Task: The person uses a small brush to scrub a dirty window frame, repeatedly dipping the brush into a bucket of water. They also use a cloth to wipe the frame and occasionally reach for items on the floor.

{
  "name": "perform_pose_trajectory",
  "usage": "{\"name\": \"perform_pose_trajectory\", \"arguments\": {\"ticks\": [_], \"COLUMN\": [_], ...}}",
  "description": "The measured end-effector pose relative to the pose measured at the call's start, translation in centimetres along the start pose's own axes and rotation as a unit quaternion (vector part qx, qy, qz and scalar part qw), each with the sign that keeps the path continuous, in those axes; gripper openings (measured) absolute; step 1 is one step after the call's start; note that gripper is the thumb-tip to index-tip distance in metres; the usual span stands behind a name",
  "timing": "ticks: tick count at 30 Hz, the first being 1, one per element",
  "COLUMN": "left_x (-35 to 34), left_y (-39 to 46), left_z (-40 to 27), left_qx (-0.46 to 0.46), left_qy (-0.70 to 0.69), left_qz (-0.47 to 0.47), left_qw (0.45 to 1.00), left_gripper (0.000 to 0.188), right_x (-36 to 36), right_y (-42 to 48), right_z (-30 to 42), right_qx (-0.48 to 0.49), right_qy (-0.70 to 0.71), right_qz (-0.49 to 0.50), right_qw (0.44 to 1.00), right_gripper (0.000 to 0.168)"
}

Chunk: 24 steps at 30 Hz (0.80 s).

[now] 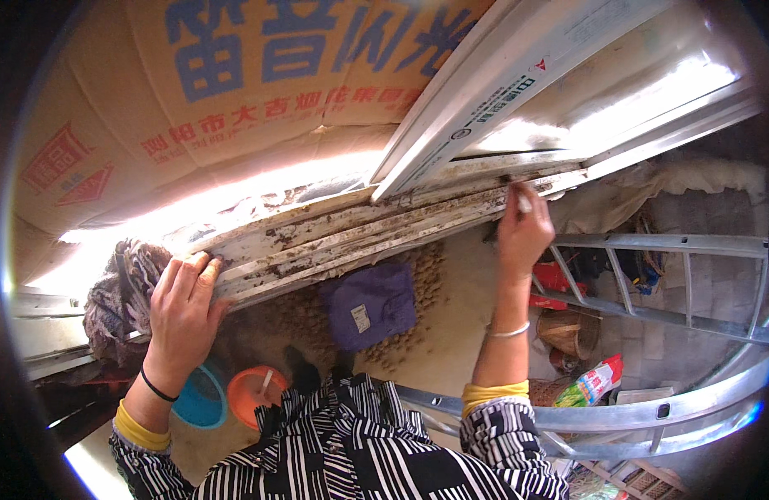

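The dirty white bottom track of a sliding window frame (359, 225) runs across in front of me, its grooves caked with dark grime. My left hand (187, 297) grips the track's left part, fingers over the top and thumb at the front edge. Against that hand lies a bunched, dirty grey-brown rag (119, 300). Farther right, my right hand (527, 228) is pinched over the track, around a small pale thing (523, 203) that the fingers mostly hide; its kind is unclear. Between the hands, an upright white sash profile (459, 106) bearing printed writing rises from the track.
Printed cardboard (266, 112) covers the area behind the window's left side. An aluminium ladder (666, 406) stands at my right. Below are a purple cloth (372, 306) among scattered small brown lumps, a blue basin (200, 397), an orange basin (256, 390), and a basket (569, 331).
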<state>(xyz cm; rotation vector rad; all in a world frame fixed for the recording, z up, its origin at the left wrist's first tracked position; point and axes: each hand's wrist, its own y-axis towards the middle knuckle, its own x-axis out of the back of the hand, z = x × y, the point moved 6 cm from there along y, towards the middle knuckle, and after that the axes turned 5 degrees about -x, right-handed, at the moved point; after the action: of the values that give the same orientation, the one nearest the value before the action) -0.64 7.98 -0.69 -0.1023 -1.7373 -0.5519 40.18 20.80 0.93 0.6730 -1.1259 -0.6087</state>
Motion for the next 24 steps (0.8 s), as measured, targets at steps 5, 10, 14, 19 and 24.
{"name": "perform_pose_trajectory", "arguments": {"ticks": [5, 10, 14, 19, 24], "left_x": [-0.3, -0.4, -0.6, -1.2, -1.2], "left_y": [-0.1, 0.0, -0.2, -0.8, -0.9], "left_z": [0.0, -0.2, -0.2, 0.4, 0.4], "left_qx": [0.003, -0.014, -0.015, 0.016, -0.005], "left_qy": [0.004, 0.032, 0.042, 0.026, 0.072], "left_qz": [0.002, -0.008, -0.013, 0.010, 0.009], "left_qw": [1.000, 0.999, 0.999, 0.999, 0.997], "left_gripper": [0.052, 0.053, 0.052, 0.048, 0.051], "right_x": [1.9, 5.4, 1.6, -0.7, 1.6], "right_y": [-5.4, 0.5, 6.9, 7.2, 9.6], "right_z": [8.7, -2.4, -11.4, -9.1, -8.5], "right_qx": [0.128, -0.054, -0.111, 0.020, 0.042], "right_qy": [0.177, 0.058, -0.078, -0.079, -0.052], "right_qz": [0.102, -0.047, -0.025, 0.129, 0.122], "right_qw": [0.971, 0.996, 0.990, 0.988, 0.990], "right_gripper": [0.018, 0.010, 0.013, 0.016, 0.015]}}
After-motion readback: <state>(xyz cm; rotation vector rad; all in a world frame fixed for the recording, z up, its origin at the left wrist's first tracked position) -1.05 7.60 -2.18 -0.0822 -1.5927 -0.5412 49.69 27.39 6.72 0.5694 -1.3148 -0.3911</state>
